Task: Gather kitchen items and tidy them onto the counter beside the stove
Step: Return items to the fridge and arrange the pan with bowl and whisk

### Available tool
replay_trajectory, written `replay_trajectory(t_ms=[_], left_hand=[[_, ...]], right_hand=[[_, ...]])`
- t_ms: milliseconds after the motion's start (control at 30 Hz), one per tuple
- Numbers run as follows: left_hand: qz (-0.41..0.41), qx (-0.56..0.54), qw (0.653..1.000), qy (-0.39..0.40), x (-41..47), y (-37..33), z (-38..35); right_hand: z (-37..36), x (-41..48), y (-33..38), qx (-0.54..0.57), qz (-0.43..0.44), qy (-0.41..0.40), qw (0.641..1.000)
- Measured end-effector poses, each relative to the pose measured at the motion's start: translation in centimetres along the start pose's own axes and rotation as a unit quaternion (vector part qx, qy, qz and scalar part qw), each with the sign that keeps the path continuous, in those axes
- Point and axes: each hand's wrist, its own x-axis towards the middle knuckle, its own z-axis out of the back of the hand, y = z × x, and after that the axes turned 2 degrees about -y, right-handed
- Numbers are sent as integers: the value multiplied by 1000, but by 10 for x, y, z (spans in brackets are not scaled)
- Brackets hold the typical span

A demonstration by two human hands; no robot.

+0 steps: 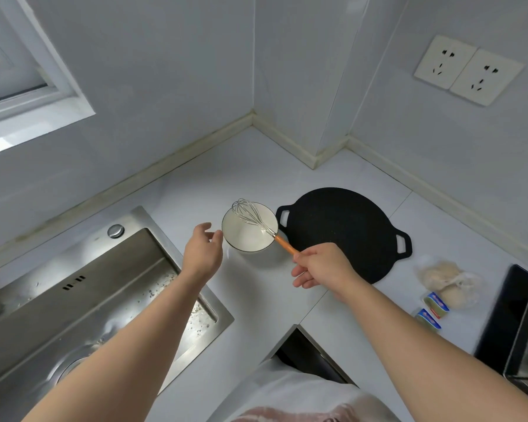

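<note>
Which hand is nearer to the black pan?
Right. The right hand holds the whisk beside the black pan; the left hand is across the bowl from it.

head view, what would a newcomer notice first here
The white bowl mid-counter, with a whisk leaning in it; the right hand pinches its orange handle while the left hand hovers open at the bowl's left. A black griddle pan lies right of it, a steel sink at left.

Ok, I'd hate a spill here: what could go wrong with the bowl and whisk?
The right hand pinches only the end of the whisk; levering on the rim may tip the bowl, which the open left hand isn't gripping. Lifted, the whisk might knock the black pan alongside.
</note>
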Motion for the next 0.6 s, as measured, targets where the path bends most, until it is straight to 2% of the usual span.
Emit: replay_trajectory(t_ms=[400, 600], left_hand=[[9, -18, 999, 26, -1, -9, -9], [-2, -7, 1000, 16, 0, -11, -11]], right_hand=[[-14, -6, 1, 128, -100, 113, 980], [-27, -3, -3, 55, -89, 157, 982]])
